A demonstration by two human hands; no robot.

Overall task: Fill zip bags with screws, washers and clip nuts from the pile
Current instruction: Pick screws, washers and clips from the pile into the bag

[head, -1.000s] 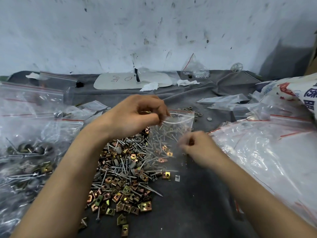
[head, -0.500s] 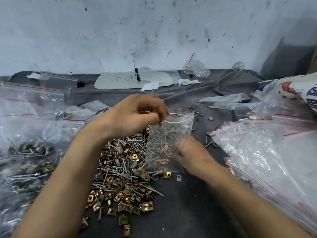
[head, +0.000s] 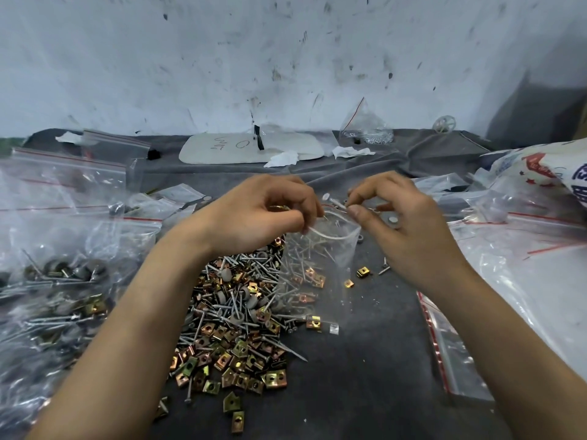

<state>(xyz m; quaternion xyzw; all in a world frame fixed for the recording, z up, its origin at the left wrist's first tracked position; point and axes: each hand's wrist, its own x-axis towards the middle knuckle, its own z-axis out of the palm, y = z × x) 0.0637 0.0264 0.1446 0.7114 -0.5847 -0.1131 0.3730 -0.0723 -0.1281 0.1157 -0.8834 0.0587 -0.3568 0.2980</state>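
Two hands meet over the dark cloth-covered bench (head: 365, 392), both at one small zip bag (head: 320, 265). The left hand (head: 263, 214) pinches the left edge of the bag's open mouth between thumb and curled fingers, holding it upright with its bottom on the bench at the right edge of the pile (head: 235, 312). The right hand (head: 403, 227) pinches a single screw (head: 333, 201) between thumb and forefinger just above the bag's mouth, head pointing left, its other fingers loosely bent. Inside the bag lie many screws (head: 301, 249) and several brass-coloured clip nuts (head: 314, 277). The pile mixes long screws, grey washers (head: 236, 317) and clip nuts, the nuts thickest at its near end. Two loose nuts (head: 362, 272) lie on the cloth just right of the bag, below the right hand. Filled bags (head: 57, 281) crowd the left side, and a heap of empty zip bags (head: 524, 265) covers the right, with a printed sack (head: 556, 173) behind it. At the back a white board (head: 251, 147) lies flat by the stained wall (head: 286, 58).
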